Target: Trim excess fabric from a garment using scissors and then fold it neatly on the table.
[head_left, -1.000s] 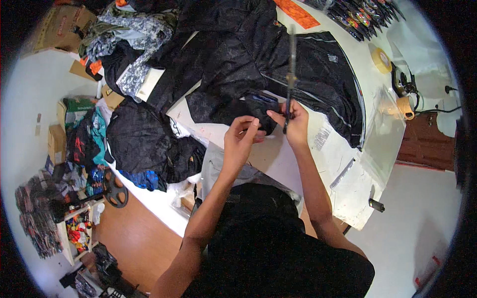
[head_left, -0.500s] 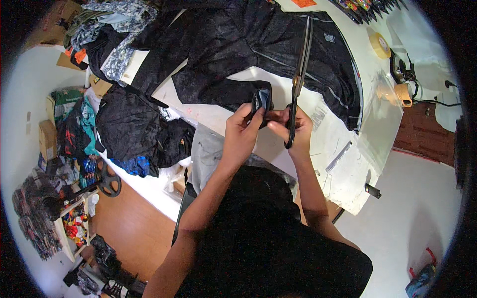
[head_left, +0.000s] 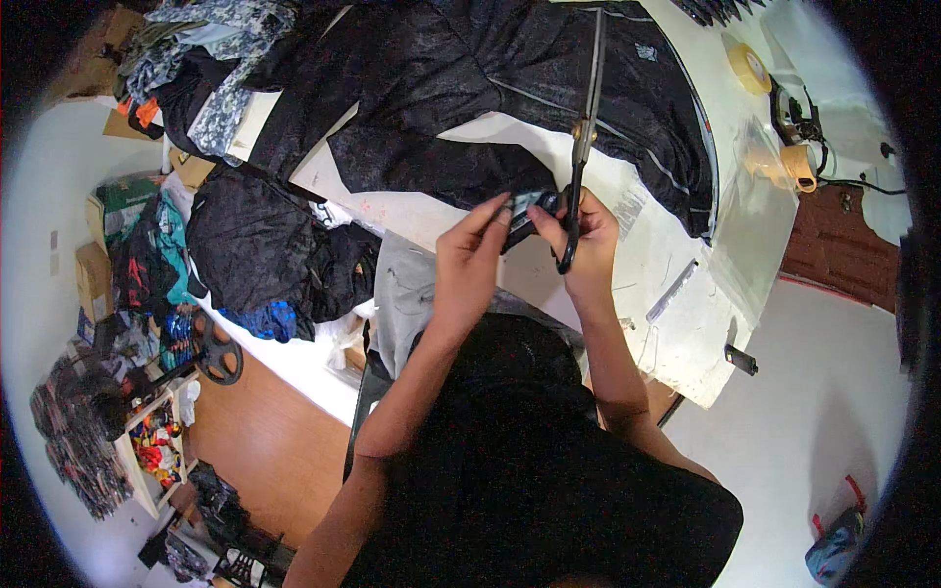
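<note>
My left hand (head_left: 470, 255) pinches the edge of black fabric (head_left: 441, 167), where a small glossy strip with pale and bluish markings (head_left: 520, 208) shows. My right hand (head_left: 588, 245) holds long black-handled scissors (head_left: 591, 90), blades pointing away from me. Its thumb rests at the same fabric edge, close to my left fingers. The fabric stretches across the white table (head_left: 667, 314) beyond both hands.
A black garment pile (head_left: 250, 240) and camouflage cloth (head_left: 221, 88) lie left. A tape roll (head_left: 750, 71) and peach mug (head_left: 798, 169) sit right, near cables. A wooden frame with colourful bits (head_left: 157, 451) stands lower left.
Both hands have come together at the fabric edge; the glossy strip was upright half a second ago and now lies slanted. The scissors stay in my right hand. The view has shifted slightly.
</note>
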`<state>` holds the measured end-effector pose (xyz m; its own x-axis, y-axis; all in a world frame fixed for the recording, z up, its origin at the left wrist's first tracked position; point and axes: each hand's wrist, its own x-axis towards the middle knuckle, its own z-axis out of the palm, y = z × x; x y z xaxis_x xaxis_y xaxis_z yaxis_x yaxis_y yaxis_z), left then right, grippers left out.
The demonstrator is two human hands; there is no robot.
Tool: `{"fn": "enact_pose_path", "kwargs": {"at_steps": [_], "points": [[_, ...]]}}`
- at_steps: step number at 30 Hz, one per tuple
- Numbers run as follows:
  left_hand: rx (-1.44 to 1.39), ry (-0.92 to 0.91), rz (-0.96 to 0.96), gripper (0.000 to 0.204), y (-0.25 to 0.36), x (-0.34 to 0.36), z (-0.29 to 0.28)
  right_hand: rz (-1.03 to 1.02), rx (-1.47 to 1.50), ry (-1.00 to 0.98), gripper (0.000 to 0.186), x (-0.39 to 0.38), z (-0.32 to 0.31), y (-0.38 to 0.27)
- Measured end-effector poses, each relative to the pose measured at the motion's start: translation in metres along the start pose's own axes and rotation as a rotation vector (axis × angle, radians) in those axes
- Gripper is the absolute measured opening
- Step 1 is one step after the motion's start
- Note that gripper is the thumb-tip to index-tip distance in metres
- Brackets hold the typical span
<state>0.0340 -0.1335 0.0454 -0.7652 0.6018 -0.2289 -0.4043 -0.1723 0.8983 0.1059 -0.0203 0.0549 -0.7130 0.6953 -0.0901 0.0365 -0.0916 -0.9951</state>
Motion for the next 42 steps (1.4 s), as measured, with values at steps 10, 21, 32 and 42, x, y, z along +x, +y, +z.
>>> {"fn": "enact_pose_path", "kwargs": {"at_steps": [10, 21, 32, 42], "points": [[-0.684, 0.166, -0.281, 0.025, 0.016, 0.003, -0.011, 0.057, 0.226, -0.035, 0.017, 0.000, -0.004, -0.007], [-0.714, 0.000, -0.286, 0.016, 0.020, 0.001, -0.006, 0.199, 0.348, -0.081, 0.013, 0.005, -0.008, 0.000], [-0.519, -0.072, -0.438, 0.029, 0.038, -0.003, 0.001, 0.169, 0.356, 0.070, 0.019, 0.022, 0.000, 0.003], [-0.445, -0.065, -0.328, 0.031, 0.031, 0.007, 0.002, 0.033, 0.285, -0.062, 0.029, 0.002, -0.001, -0.011]]}}
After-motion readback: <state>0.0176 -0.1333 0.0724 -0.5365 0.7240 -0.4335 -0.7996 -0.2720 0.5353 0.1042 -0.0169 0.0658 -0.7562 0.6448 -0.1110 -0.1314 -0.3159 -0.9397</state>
